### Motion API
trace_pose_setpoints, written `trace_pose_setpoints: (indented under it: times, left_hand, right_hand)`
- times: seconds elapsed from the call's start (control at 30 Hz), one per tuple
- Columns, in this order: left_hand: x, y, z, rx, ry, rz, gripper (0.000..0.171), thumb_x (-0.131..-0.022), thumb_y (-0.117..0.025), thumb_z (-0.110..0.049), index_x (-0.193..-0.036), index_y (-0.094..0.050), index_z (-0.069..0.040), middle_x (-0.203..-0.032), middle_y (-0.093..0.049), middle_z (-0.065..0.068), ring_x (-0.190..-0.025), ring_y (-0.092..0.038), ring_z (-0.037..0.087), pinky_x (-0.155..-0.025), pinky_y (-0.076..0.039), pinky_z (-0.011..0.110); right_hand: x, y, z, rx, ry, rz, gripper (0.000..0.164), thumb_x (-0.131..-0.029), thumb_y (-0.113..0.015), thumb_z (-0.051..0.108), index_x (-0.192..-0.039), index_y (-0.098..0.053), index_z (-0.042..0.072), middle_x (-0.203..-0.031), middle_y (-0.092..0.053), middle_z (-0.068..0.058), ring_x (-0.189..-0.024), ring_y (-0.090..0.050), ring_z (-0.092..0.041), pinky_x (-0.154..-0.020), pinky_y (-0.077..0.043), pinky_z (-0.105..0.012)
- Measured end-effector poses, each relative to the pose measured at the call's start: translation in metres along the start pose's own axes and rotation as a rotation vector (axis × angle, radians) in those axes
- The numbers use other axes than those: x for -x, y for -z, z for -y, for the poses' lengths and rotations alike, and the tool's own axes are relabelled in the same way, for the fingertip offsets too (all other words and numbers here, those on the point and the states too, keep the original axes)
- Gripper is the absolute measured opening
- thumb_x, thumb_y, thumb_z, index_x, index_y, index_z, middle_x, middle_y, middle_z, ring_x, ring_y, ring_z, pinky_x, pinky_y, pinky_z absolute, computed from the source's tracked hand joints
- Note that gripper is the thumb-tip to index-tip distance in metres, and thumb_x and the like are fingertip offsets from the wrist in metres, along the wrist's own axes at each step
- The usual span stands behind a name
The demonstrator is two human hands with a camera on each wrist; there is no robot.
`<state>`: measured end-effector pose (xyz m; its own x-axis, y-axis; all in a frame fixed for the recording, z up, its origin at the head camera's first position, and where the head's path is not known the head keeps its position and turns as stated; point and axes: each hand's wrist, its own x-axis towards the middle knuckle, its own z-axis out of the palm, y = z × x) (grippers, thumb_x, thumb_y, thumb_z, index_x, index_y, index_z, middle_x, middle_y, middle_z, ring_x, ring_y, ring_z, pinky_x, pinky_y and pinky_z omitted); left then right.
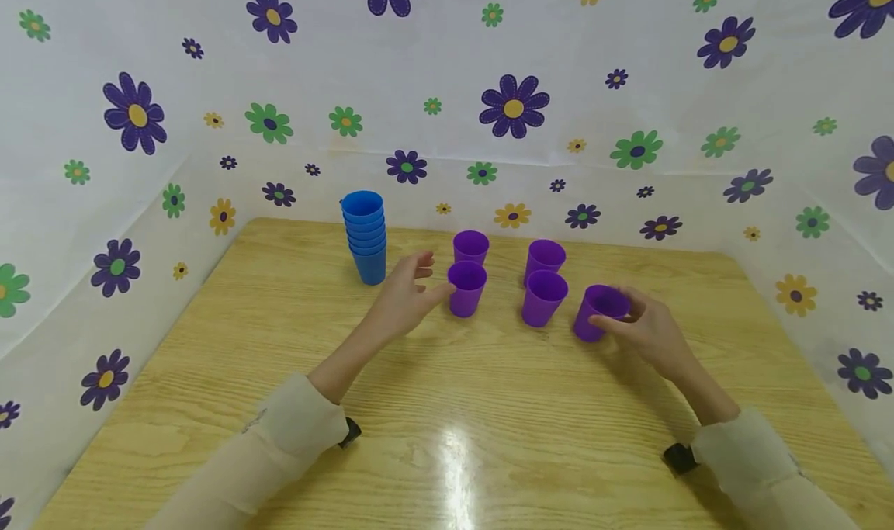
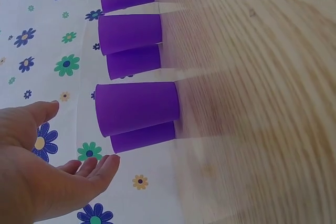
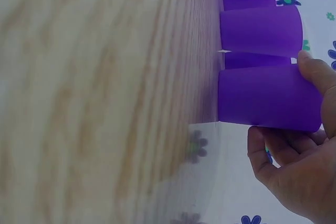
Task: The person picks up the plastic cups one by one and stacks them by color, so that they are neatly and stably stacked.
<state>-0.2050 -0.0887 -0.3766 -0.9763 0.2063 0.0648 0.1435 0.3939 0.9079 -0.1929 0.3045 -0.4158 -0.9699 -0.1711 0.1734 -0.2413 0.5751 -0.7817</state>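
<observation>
My right hand [image 1: 655, 332] grips the rightmost purple cup [image 1: 585, 322], thumb at its near rim and fingers along its right side. That cup [image 3: 268, 98] stands upright on the table, as the right wrist view shows. My left hand [image 1: 403, 297] holds nothing; its fingers are parted from the thumb, which overlaps the rim of the front left purple cup [image 1: 464, 301] in the head view. In the left wrist view a gap separates this hand [image 2: 58, 166] from the cup. Behind that cup stands another purple cup [image 1: 471, 243].
Two more purple cups, a front one [image 1: 536, 309] and a back one [image 1: 536, 258], stand between the others, mouths up. A tall stack of blue cups [image 1: 370, 266] rises at the back left. Flower-printed cloth [image 1: 433, 57] borders the wooden table [image 1: 391, 452] behind and at both sides.
</observation>
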Motion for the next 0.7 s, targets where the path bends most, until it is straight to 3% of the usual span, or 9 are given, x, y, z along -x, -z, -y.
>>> trace_pose_setpoints:
  times: [0.4,0.7]
  left_hand:
    - [-0.012,-0.015,0.001,-0.027,0.035,0.029,0.079,-0.095,-0.077,-0.025,-0.157,-0.035,0.002,-0.157,-0.042,0.019,-0.142,-0.044,0.036,-0.114,-0.044,0.048]
    - [-0.019,-0.018,0.004,-0.05,0.041,0.039,0.081,-0.094,-0.078,-0.023,-0.157,-0.034,0.002,-0.157,-0.041,0.019,-0.142,-0.045,0.036,-0.113,-0.044,0.047]
  right_hand:
    - [0.012,-0.006,0.006,0.035,0.016,0.031,0.047,-0.093,-0.08,0.022,-0.131,-0.063,0.001,-0.11,-0.073,-0.016,-0.084,-0.069,-0.011,-0.07,-0.055,-0.02]
    - [0.017,-0.011,0.014,0.016,0.052,0.038,0.047,-0.089,-0.083,0.012,-0.13,-0.064,-0.002,-0.111,-0.073,-0.017,-0.085,-0.067,-0.007,-0.072,-0.054,-0.017]
